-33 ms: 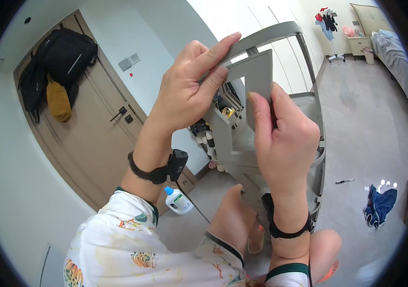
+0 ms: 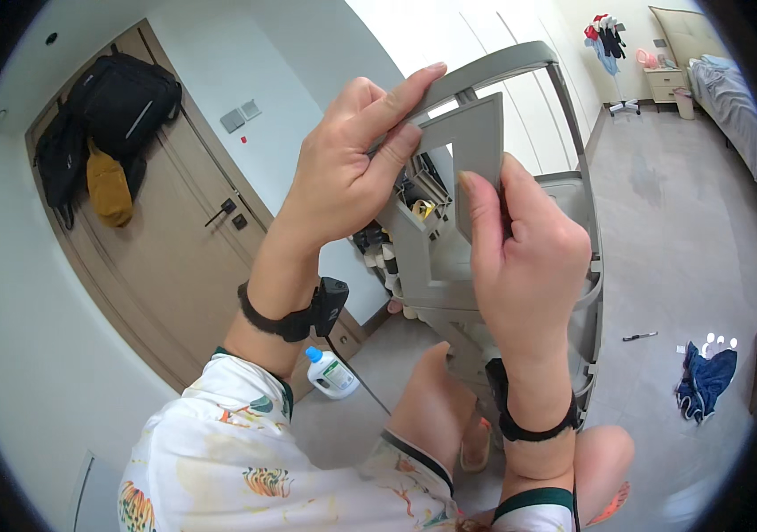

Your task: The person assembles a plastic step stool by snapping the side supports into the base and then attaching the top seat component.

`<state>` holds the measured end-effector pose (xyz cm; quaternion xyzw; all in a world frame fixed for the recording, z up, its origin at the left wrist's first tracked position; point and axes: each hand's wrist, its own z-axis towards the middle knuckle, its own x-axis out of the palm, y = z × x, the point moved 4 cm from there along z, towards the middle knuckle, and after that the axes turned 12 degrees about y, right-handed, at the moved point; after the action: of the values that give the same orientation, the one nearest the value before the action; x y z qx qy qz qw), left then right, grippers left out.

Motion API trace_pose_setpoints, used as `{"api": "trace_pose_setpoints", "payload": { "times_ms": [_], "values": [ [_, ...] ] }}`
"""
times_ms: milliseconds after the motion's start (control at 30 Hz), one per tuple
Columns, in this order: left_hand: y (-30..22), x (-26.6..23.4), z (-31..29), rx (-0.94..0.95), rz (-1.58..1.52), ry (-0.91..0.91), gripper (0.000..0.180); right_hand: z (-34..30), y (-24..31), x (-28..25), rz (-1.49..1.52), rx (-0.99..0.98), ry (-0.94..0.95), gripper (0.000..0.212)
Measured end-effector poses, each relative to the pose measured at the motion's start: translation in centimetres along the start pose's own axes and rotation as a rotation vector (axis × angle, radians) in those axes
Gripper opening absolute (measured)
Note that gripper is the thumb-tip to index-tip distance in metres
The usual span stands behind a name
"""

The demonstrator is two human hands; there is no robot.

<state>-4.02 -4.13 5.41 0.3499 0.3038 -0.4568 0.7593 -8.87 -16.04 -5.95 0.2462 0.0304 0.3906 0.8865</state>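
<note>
A grey plastic tiered rack (image 2: 502, 62) stands in front of me, with a curved rail across its top. Closed around the top corner of its frame is my left hand (image 2: 347, 160), thumb on the near face and forefinger stretched along the rail. My right hand (image 2: 529, 239) pinches the edge of a flat grey panel (image 2: 478, 120) between thumb and fingers. Whether this panel is a separate piece or part of the rack I cannot tell. Through an opening beside it, several small dark and yellow items (image 2: 423, 208) show inside the rack.
A white bottle with a blue cap (image 2: 332, 372) stands on the floor at left. Bags (image 2: 121, 111) hang on the wooden door (image 2: 192, 239). To the right lie a pen (image 2: 640, 337) and dark blue cloth (image 2: 706, 381); a bed (image 2: 724, 106) is at far right.
My right hand and the panel edge have shifted very slightly left. Both grips are unchanged.
</note>
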Motion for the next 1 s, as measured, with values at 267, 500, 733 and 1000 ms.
{"api": "trace_pose_setpoints", "payload": {
  "times_ms": [267,500,733,1000],
  "values": [
    [-1.6,-0.3,0.6,-0.012,0.019,0.003,0.045,0.2,-0.5,-1.2,0.190,0.020,-0.013,0.011],
    [-0.6,-0.8,-0.3,0.026,0.090,0.150,0.049,0.1,-0.6,-0.8,0.145,0.077,0.034,0.013],
    [4.5,-2.0,-3.8,-0.076,-0.327,0.103,0.052,-0.2,-0.5,-0.3,0.066,0.111,0.054,0.019],
    [6.5,-1.9,-4.9,-0.197,-0.551,0.125,0.034,-1.0,1.2,0.1,-0.447,-0.003,-0.005,0.052]
  ]
}}
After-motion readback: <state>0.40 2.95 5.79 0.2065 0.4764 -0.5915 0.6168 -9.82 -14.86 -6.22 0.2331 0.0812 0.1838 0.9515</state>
